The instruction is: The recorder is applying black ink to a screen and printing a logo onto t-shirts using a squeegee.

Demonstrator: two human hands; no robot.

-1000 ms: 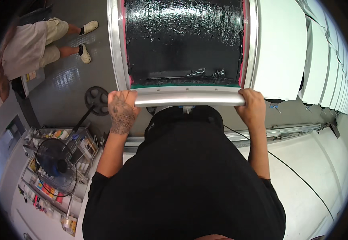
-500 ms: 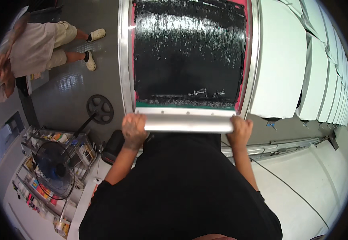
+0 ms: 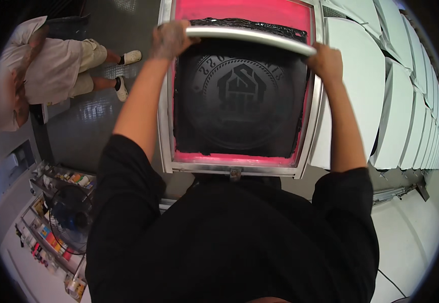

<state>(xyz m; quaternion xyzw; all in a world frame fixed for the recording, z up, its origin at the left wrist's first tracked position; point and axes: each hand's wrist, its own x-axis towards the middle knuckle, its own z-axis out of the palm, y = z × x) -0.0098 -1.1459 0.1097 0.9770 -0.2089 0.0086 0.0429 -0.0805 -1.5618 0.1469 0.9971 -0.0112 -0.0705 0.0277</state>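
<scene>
Both my hands grip the ends of a long squeegee (image 3: 250, 34) with a silver metal handle. My left hand (image 3: 171, 39) is closed round its left end, and my right hand (image 3: 326, 63) round its right end. Beneath it is a screen-printing frame (image 3: 165, 134) with metal sides and pink mesh (image 3: 245, 10). Black ink (image 3: 189, 134) covers most of the mesh, and a round emblem (image 3: 242, 93) shows through it. A thick, glossy ridge of ink (image 3: 260, 25) lies on the far side of the squeegee. Its blade is hidden under the handle.
Several white-covered boards (image 3: 353, 91) fan out to the right of the frame. At the left stands another person (image 3: 53, 60) in a light shirt and shorts. A black fan (image 3: 73, 217) stands by a shelf cart with bottles (image 3: 53, 242) at the lower left.
My hands have moved the squeegee from the frame's near end to its far part. Streaky, glossy ink has given way to a smooth film showing the emblem. The view has shifted slightly.
</scene>
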